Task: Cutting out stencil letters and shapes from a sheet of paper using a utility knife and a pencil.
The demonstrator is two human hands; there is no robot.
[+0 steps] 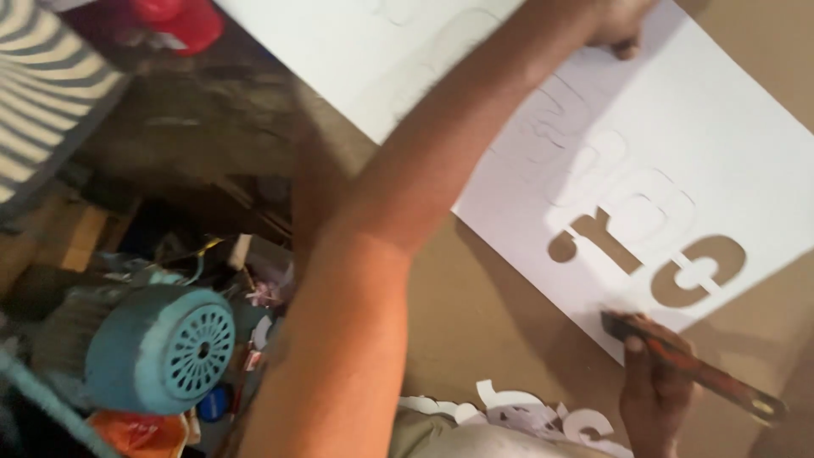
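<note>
Across the middle of the frame the left forearm (pixel 398 195) runs from the lower centre to the top right, barring any straight path between the two halves. Its hand (pixel 615 25) presses the top edge of the white sheet (pixel 729 144), which covers the upper right. Bare brown board (pixel 483 314) lies open at lower centre, between sheet and arm. At lower right the right hand (pixel 657 386) and its knife (pixel 691 365) block the sheet's lower edge; white cut-out scraps (pixel 517 416) litter the bottom. The lower left is crowded by a teal motor (pixel 161 348) and clutter.
</note>
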